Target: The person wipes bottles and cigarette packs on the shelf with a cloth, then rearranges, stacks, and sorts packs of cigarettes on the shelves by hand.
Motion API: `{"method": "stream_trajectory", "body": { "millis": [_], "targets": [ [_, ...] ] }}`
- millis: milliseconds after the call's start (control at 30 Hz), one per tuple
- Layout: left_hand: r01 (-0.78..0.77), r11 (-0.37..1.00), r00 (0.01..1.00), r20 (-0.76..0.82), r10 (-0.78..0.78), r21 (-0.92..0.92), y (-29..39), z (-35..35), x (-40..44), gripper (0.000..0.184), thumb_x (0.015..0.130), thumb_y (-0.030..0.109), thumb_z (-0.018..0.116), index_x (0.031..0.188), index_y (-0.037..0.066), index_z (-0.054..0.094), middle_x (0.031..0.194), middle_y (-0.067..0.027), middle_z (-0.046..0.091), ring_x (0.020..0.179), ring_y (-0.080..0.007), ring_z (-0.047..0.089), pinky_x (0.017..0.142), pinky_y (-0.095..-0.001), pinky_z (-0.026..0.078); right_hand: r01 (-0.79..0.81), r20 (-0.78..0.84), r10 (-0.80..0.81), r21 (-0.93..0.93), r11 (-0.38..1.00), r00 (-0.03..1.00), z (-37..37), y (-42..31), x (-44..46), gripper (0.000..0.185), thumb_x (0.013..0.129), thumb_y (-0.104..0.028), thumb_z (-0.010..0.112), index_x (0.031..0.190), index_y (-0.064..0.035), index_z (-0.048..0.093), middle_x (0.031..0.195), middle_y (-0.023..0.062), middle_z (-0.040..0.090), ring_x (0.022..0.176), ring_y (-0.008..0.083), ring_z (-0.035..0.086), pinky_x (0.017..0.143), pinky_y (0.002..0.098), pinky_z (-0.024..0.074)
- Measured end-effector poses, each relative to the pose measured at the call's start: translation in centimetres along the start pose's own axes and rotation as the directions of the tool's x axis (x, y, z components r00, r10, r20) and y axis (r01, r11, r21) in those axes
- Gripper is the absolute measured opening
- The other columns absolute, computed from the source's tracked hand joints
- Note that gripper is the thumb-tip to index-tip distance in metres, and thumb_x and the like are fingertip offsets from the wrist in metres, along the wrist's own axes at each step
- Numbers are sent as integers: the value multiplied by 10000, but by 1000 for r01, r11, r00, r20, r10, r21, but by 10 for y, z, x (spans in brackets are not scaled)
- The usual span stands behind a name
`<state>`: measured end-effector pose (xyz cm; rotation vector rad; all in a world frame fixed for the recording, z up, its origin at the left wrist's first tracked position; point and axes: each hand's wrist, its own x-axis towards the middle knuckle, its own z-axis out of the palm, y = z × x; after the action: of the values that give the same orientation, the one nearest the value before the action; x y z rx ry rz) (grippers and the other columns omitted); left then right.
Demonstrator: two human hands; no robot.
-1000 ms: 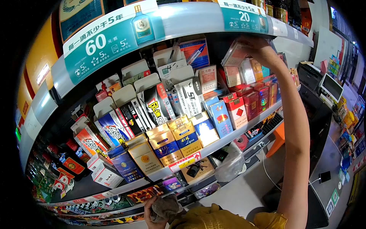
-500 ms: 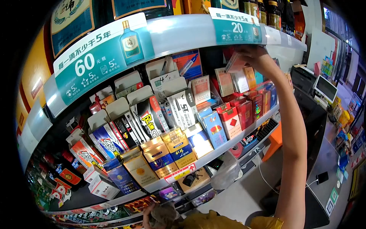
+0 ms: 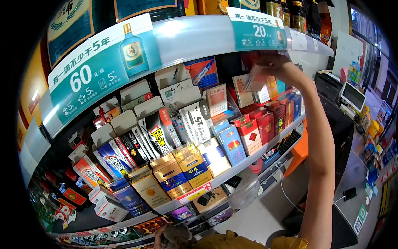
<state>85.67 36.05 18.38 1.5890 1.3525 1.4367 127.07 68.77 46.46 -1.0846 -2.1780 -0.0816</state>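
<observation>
My right hand (image 3: 277, 66) reaches up under the price-label shelf edge, its fingers closed on a clear, box-shaped plastic piece (image 3: 256, 78). The piece is tilted, and a light cigarette pack (image 3: 242, 89) stands right behind it. Below that hand, red cigarette packs (image 3: 264, 124) line the shelf's front. Low in the view, my left hand (image 3: 160, 235) is partly cut off, with its fingers around a grey cloth (image 3: 176, 235). Gold-and-blue cigarette packs (image 3: 170, 176) and a blue cigarette pack (image 3: 232, 143) stand in the front row.
Open pen boxes (image 3: 157, 128) fill the shelf behind the packs. Teal price signs (image 3: 99, 74) hang along the upper shelf edge (image 3: 190, 35), beneath bottles. On the right are a counter (image 3: 352, 182), a monitor (image 3: 353, 96) and an orange stool (image 3: 299, 151).
My right hand has lowered slightly, bringing the clear plastic piece down in front of the light packs. The view has shifted a little. My left hand stays low with the cloth.
</observation>
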Motion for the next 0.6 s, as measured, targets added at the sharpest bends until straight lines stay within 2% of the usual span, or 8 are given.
{"method": "stream_trajectory", "body": {
  "millis": [100, 200, 267, 367, 467, 600],
  "targets": [
    [64, 993, 998, 11, -63, -102, -17, -1, -4, 555, 817, 50, 615, 1326, 23, 394, 1307, -165, 443, 1147, -288, 488, 926, -384, 442, -35, 147, 43, -60, 998, 988, 8, -5, 3, 277, 786, -59, 622, 1061, -35, 600, 1039, 122, 646, 957, 229, 616, 840, 322, 483],
    [109, 966, 993, 61, -98, -234, -24, -5, -5, 545, 832, 61, 588, 1334, 25, 379, 1309, -160, 440, 1145, -280, 490, 936, -381, 433, 19, 191, -17, -9, 1000, 981, 25, 4, 8, 281, 761, -75, 621, 1037, -42, 587, 996, 131, 641, 929, 252, 610, 811, 347, 471],
    [100, 977, 995, 45, -93, -186, -25, -5, -4, 543, 834, 66, 582, 1335, 24, 377, 1312, -159, 438, 1145, -276, 491, 935, -381, 433, -6, 206, -2, 37, 999, 979, 35, 8, 11, 269, 752, -84, 612, 1017, -43, 587, 976, 146, 635, 916, 285, 606, 802, 362, 466],
    [116, 979, 993, 16, -115, -171, -25, -5, -4, 551, 825, 64, 589, 1334, 22, 380, 1315, -155, 438, 1145, -269, 491, 937, -378, 432, 3, 260, 1, -12, 1000, 966, 36, 2, 12, 298, 782, -131, 617, 1071, -66, 591, 998, 113, 646, 936, 256, 613, 837, 335, 466],
    [106, 985, 994, -9, -108, -138, -31, -7, -7, 555, 815, 63, 605, 1326, 19, 393, 1318, -147, 442, 1143, -258, 492, 939, -364, 428, -47, 263, 76, -115, 992, 962, 38, -9, 13, 305, 783, -124, 614, 1085, -84, 597, 1008, 105, 647, 945, 251, 614, 840, 336, 467],
    [69, 994, 998, -9, -70, -87, -23, -8, -4, 553, 811, 94, 624, 1315, 15, 412, 1314, -135, 452, 1138, -236, 495, 935, -335, 427, -26, 281, 54, -103, 994, 958, 39, -5, 16, 304, 800, -110, 601, 1102, -81, 599, 1040, 100, 643, 960, 257, 609, 847, 338, 469]
  ]
}}
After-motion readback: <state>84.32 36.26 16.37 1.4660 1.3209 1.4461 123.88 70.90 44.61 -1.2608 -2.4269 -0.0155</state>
